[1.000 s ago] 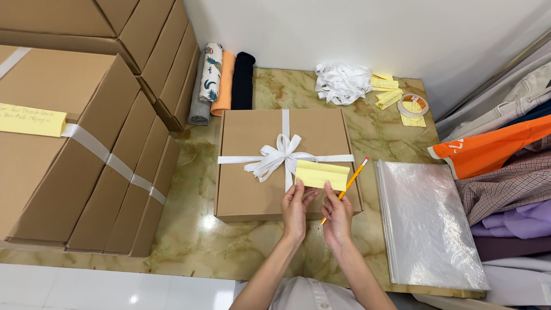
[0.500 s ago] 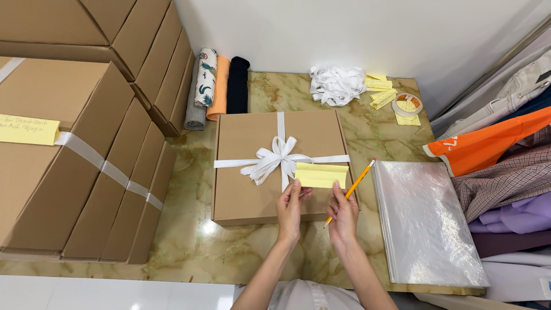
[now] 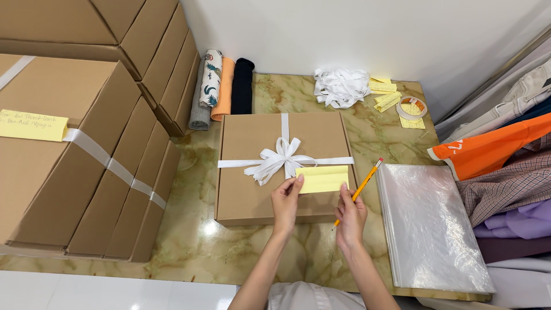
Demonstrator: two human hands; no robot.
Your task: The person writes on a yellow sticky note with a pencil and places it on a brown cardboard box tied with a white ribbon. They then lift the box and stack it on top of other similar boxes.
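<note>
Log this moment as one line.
left hand: touching yellow note | right hand: holding pencil, touching note | note: on brown box

I am in a clothing shop's packing corner: stacked cardboard cartons [image 3: 74, 149], a ribboned gift box [image 3: 281, 166] on my marble worktop [image 3: 189, 241], hanging garments [image 3: 505, 172], plastic bags [image 3: 430, 229].

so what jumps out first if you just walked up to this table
A flat brown box tied with a white ribbon bow sits mid-table on the marble top. The left hand and right hand press a yellow note onto its lid, the right one also holding a pencil. Big cardboard cartons are stacked at left, and a pile of clear bags lies at right.
</note>
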